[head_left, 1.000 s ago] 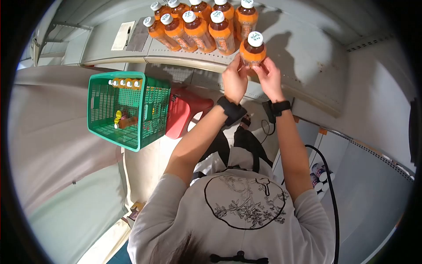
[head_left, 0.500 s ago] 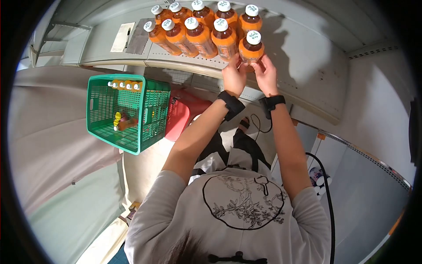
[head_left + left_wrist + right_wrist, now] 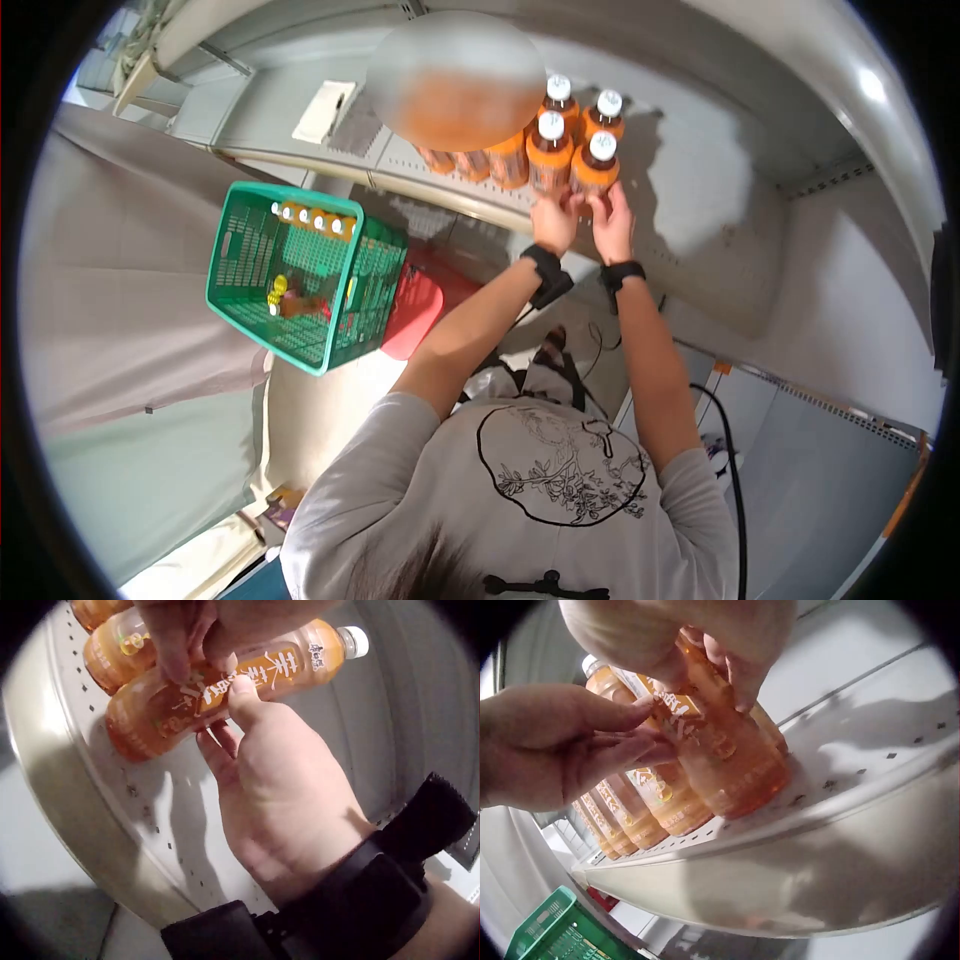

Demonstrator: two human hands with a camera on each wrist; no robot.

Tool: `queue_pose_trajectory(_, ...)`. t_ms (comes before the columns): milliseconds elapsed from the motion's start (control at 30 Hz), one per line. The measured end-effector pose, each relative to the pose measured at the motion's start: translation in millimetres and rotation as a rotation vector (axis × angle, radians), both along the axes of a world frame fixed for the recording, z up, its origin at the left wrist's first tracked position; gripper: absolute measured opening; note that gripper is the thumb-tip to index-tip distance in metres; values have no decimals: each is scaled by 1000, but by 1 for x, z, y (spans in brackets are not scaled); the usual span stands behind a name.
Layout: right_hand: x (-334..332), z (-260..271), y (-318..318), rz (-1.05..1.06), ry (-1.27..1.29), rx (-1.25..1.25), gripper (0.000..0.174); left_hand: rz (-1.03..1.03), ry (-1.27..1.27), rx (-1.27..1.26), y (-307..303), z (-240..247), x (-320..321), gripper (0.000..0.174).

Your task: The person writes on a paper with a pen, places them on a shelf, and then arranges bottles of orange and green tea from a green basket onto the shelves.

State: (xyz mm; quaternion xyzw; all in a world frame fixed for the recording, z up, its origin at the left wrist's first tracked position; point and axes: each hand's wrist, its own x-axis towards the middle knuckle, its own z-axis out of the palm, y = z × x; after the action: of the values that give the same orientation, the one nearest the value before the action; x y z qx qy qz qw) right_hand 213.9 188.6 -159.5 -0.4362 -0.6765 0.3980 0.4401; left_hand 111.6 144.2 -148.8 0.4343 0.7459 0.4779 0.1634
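An orange drink bottle [image 3: 597, 172] with a white cap stands upright at the front right end of grouped matching bottles. My left hand [image 3: 556, 222] grips its left side, with thumb and fingertips on the label. From the other side my right hand [image 3: 613, 225] holds the same bottle, its thumb [image 3: 244, 701] against the printed label. In the right wrist view the bottle's base [image 3: 746, 791] is at the perforated shelf front. A neighbouring bottle [image 3: 549, 155] stands close on the left. A blurred oval hides most of the other bottles in the head view.
The pale shelf [image 3: 700, 200] has a raised front lip [image 3: 780, 892]. Paper with a pen [image 3: 325, 112] lies on its left part. Below left, a green basket [image 3: 345, 290] holds several small bottles, beside a red stool [image 3: 415, 315]. A black cable [image 3: 738, 480] hangs at right.
The held bottle has moved back into line beside the front row, both hands still on it. The head view has shifted, so shelf and basket sit lower and further right.
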Motion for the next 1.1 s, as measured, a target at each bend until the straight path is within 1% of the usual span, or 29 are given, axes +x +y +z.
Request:
queue_pose_trajectory(33, 0, -3, 1, -26, -30, -11, 34, 19, 2, 48, 2, -6, 0, 20)
queue_pose_trajectory(100, 0, 0, 3, -12, -98, -23, 34, 7, -81, -11, 5, -8, -3, 21)
queue_pose_trajectory(133, 0, -2, 4, -38, -130, 40, 37, 4, -75, 4, 9, -11, -4, 21)
queue_pose_trajectory(167, -1, -9, 7, -44, -124, 49, 37, 18, -80, -3, 12, -14, -4, 21)
queue_pose_trajectory(200, -1, -16, 7, -85, -191, 96, 39, 31, -86, -16, 12, -18, -3, 21)
queue_pose_trajectory(233, -1, -13, 5, -127, -258, 140, 42, 23, -83, -14, 10, -11, -4, 21)
queue_pose_trajectory(267, 1, -11, 1, -136, -258, 139, 42, -10, -55, -58, 7, -4, -5, 21)
queue_pose_trajectory(300, 4, -8, -3, -139, -298, 134, 46, -42, -30, -102, 4, 2, -7, 22)
queue_pose_trajectory(333, 5, 2, -6, -141, -338, 132, 50, -92, -58, -108, 1, 3, -13, 22)
queue_pose_trajectory(367, 5, 11, -11, -148, -342, 134, 50, -99, -61, -105, -3, -1, -17, 22)
queue_pose_trajectory(433, 5, 33, -25, -282, -324, 122, 53, -110, -272, -64, -11, -6, -28, 26)
queue_pose_trajectory(467, 2, 62, -35, -304, -316, 74, 53, -137, -501, -114, -21, 10, -32, 28)
queue_pose_trajectory(500, -1, 82, -39, -305, -321, 74, 53, -139, -506, -114, -28, 18, -35, 28)
queue_pose_trajectory(567, -9, 112, -40, -307, -274, 149, 53, -44, -878, -10, -43, 23, -40, 29)
queue_pose_trajectory(600, -14, 126, -39, -307, -276, 150, 53, -35, -950, -23, -49, 22, -46, 29)
queue_pose_trajectory(633, -19, 139, -37, -291, -273, 172, 56, -36, -951, -22, -57, 26, -51, 29)
queue_pose_trajectory(700, -27, 145, -30, -272, -269, 197, 59, 42, -1017, 13, -74, 43, -58, 31)
queue_pose_trajectory(767, -30, 146, -27, -164, -627, 84, 67, 76, -1037, 21, -84, 50, -71, 31)
queue_pose_trajectory(800, -30, 148, -28, -147, -629, 14, 67, 115, -1067, 59, -88, 52, -80, 30)
queue_pose_trajectory(833, -32, 147, -30, -139, -632, 15, 67, 156, -1098, 97, -92, 55, -88, 29)
queue_pose_trajectory(900, -36, 146, -33, -235, -440, 75, 66, 192, -1115, 140, -102, 62, -101, 26)
queue_pose_trajectory(967, -50, 154, -39, -211, -450, 81, 66, 235, -1116, 213, -109, 68, -112, 25)
queue_pose_trajectory(1033, -66, 158, -39, -162, -579, 225, 64, 268, -1112, 228, -115, 72, -119, 25)
queue_pose_trajectory(1067, -75, 147, -33, -199, -630, 399, 64, 271, -1113, 244, -119, 74, -123, 25)
queue_pose_trajectory(1100, -80, 138, -26, -136, -689, 235, 63, 275, -1112, 258, -123, 75, -126, 25)
